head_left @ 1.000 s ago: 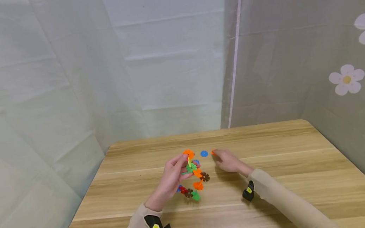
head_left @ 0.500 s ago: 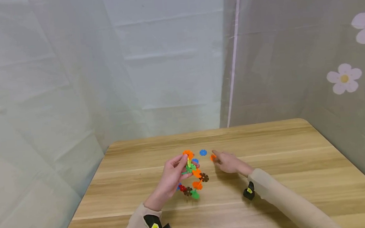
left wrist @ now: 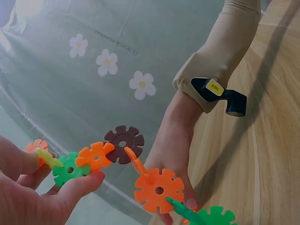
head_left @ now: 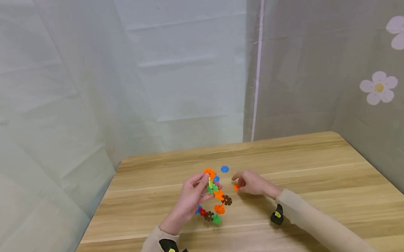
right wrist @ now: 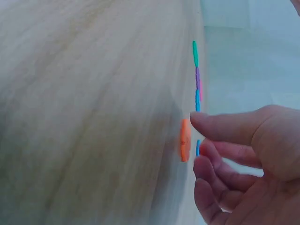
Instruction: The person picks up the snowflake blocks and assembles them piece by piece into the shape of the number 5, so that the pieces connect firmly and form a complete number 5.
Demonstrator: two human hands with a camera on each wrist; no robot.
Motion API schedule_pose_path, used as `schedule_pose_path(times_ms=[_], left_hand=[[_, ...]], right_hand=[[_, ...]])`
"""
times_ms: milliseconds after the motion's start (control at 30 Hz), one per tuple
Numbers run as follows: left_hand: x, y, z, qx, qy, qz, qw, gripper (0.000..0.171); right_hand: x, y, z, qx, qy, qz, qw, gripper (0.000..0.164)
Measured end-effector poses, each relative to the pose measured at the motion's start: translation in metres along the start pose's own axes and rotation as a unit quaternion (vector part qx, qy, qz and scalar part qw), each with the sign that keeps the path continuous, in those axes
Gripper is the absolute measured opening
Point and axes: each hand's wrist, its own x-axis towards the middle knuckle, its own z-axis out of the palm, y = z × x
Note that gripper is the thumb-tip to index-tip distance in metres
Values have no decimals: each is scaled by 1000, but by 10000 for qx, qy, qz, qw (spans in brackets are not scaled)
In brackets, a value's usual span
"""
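Pinching linked discs (left wrist: 114, 138); left hand (head_left: 190, 197)

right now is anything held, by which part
The left grip holds the notched-disc chain at its yellow disc; whether the right grip holds the loose orange disc can't be told.

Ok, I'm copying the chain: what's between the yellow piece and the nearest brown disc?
From the yellow piece: a green disc, then an orange disc, as the left wrist view shows.
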Motion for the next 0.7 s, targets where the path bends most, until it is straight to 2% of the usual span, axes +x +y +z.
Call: schedule_pose_path(times_ms=[233,567,700], left_hand=[[-1,-1,0,139,-85,-49,9999,33],[0,-4,0,133,-117,-75,9998,28],[0,-4,-1,214,-73,-41,9997,25]], right_hand=[[-1,1,6,-197,55,372,9991,20],[-2,1,6,153,68,343,9993,23],[-1,2,6,375,164,163,9990,24]])
